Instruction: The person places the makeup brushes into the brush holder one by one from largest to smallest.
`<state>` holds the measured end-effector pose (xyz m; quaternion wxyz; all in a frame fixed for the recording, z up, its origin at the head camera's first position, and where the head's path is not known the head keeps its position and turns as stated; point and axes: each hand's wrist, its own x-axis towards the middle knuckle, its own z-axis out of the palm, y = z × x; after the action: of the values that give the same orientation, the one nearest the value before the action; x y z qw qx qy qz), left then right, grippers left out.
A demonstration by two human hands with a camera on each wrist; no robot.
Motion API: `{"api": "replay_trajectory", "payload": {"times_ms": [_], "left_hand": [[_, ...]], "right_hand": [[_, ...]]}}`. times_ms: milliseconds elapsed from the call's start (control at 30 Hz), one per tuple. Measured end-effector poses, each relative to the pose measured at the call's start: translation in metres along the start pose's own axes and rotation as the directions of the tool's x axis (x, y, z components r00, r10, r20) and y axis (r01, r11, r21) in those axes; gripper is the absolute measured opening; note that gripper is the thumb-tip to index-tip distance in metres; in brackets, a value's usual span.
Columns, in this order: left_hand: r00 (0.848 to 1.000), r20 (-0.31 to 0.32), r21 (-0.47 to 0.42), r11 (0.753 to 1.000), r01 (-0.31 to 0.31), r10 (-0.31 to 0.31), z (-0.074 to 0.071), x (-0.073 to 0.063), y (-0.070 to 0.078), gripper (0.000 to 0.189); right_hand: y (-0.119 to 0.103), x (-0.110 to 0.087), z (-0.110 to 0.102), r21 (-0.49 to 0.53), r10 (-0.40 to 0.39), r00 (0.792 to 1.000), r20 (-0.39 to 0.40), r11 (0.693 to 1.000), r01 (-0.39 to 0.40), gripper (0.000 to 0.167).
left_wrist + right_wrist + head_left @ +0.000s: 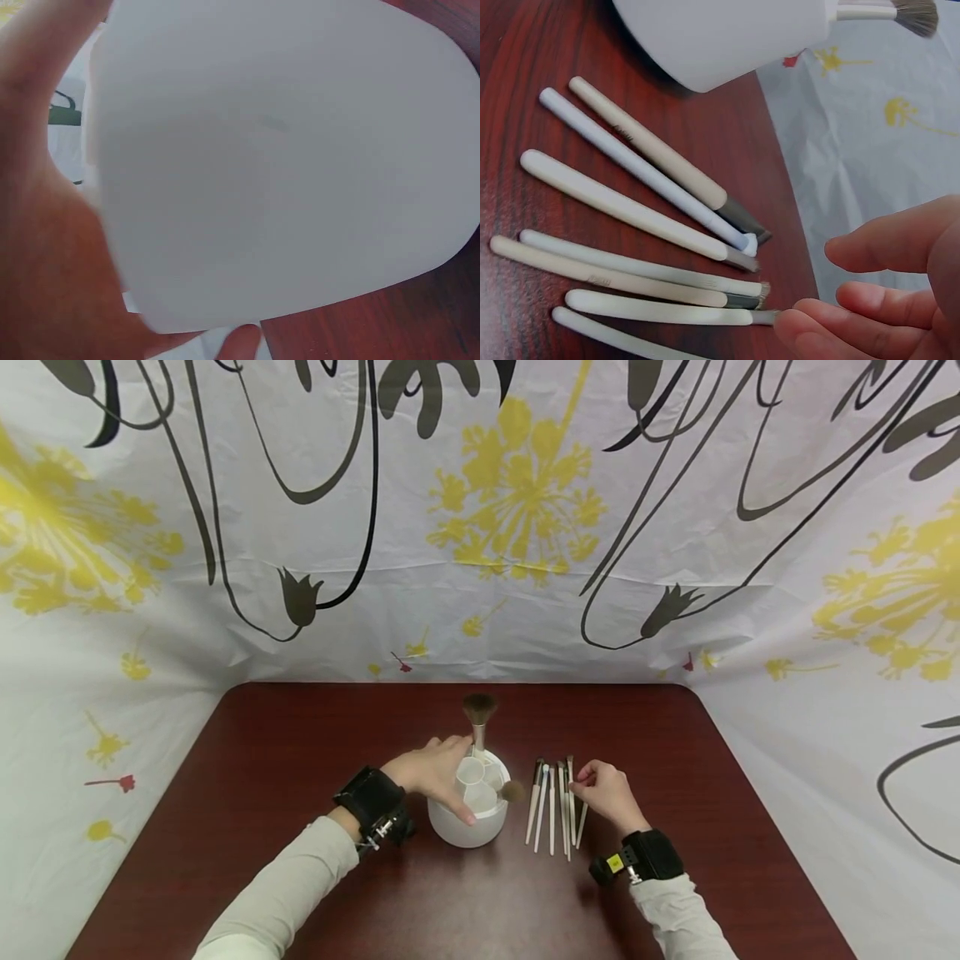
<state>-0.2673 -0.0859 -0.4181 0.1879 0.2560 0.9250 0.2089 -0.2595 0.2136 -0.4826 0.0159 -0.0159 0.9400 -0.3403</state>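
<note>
A white round makeup brush holder (467, 835) with inner compartments stands on the table. My left hand (433, 772) grips it from the left, thumb along the front rim and fingers at the back. The holder's smooth wall (292, 180) fills most of the left wrist view. One large fluffy brush (479, 710) stands up at the holder's back; another brush (512, 791) leans out to the right. Several slim makeup brushes (552, 810) lie side by side right of the holder. My right hand (609, 793) hovers by their bristle ends, thumb and fingers apart, fingertips right at one pale-handled brush (660, 307).
The dark red-brown table (315, 727) backs onto a white patterned sheet (480, 635), which also hangs at both sides. In the right wrist view the holder's lower wall (727, 37) sits just above the row of brushes.
</note>
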Motion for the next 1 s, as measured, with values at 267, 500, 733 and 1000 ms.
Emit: {"api": "replay_trajectory", "payload": {"times_ms": [267,500,733,1000], "left_hand": [[1.000,0.022,0.049,0.999,-0.003,0.002,-0.004,-0.004,-0.003,0.116],[0.999,0.024,0.016,0.999,0.028,-0.028,-0.002,-0.008,-0.008,0.113],[0.999,-0.017,-0.052,0.998,0.046,-0.047,0.004,-0.012,-0.015,0.111],[0.997,-0.067,-0.102,0.994,0.042,-0.049,0.008,-0.021,-0.020,0.108]], "right_hand": [[-0.002,0.000,0.017,-0.055,-0.042,0.999,-0.033,0.998,0.040,0.015],[-0.007,0.000,0.032,-0.105,-0.046,0.999,-0.005,0.993,0.045,0.016],[-0.015,0.001,0.042,-0.100,-0.080,0.997,0.017,0.992,0.081,0.017],[-0.018,0.004,0.053,-0.128,-0.107,0.994,0.002,0.986,0.106,0.022]]}}
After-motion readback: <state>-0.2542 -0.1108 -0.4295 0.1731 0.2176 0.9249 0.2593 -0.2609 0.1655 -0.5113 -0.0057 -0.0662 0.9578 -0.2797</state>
